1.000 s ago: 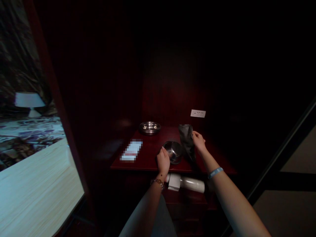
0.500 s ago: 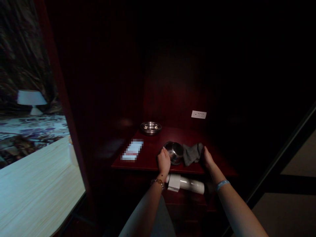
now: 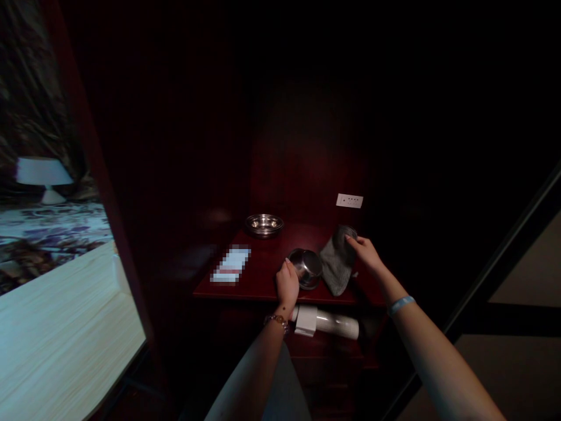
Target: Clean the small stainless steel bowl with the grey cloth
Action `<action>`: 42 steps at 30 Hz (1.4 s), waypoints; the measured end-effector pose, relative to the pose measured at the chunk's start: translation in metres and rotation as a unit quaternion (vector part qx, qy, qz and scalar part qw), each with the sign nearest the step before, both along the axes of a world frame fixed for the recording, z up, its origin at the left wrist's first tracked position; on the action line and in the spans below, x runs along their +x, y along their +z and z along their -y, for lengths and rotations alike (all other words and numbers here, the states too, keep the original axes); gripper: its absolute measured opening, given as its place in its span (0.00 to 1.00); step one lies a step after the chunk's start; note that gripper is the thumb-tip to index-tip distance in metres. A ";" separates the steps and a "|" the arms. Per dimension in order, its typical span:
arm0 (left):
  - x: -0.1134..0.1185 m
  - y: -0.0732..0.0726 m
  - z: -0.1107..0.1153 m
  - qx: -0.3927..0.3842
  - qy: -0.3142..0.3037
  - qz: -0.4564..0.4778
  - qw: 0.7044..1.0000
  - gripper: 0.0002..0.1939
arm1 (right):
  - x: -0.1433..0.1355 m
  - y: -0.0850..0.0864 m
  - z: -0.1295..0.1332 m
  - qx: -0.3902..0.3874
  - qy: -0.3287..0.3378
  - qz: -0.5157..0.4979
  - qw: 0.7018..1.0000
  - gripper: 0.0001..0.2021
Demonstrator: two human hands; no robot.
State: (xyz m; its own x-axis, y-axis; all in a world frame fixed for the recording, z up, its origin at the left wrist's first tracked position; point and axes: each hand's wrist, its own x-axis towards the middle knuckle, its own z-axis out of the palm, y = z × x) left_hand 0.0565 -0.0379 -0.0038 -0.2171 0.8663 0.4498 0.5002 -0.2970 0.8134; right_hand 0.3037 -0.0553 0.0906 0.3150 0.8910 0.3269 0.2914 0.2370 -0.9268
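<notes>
My left hand is closed on the rim of a shiny metal bowl, which is tilted with its rounded underside showing. In my right hand a grey cloth is pinched near its upper corner. The cloth hangs just right of the bowl, its lower end close to the dark red shelf. Whether cloth and bowl touch is hard to make out. Farther back on the shelf, at the left, sit stacked shallow metal bowls.
A blurred-out pale rectangle lies on the shelf's left side. Below the shelf is a white cylindrical item with a white block. A socket panel is on the back wall. At left are a light wooden table and a lamp.
My right hand has risen and moved slightly inward, lifting the cloth so that it spreads and hangs. My left hand still holds the bowl in nearly the same place. The view has shifted slightly.
</notes>
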 end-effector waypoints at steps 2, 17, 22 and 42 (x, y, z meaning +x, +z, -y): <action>0.000 0.000 0.000 0.000 0.002 0.002 1.000 0.23 | -0.006 0.023 -0.003 0.050 0.020 -0.016 0.998 0.24; 0.000 -0.001 -0.001 0.002 -0.012 0.015 1.000 0.24 | 0.023 0.089 -0.024 0.127 0.001 -0.056 0.990 0.21; 0.000 0.000 0.001 0.000 -0.004 -0.002 1.000 0.25 | 0.011 0.039 0.001 0.082 0.079 -0.031 0.993 0.23; 0.000 0.000 0.001 0.003 0.001 -0.010 1.000 0.25 | 0.013 -0.105 0.044 0.003 0.013 0.408 0.913 0.20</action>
State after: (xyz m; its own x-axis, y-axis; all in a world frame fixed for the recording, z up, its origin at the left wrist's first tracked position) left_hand 0.0562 -0.0389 -0.0034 -0.2100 0.8634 0.4587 0.5167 -0.3003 0.8018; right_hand 0.3168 -0.0993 -0.0144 -0.0578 0.8918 0.4486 0.8786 0.2589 -0.4014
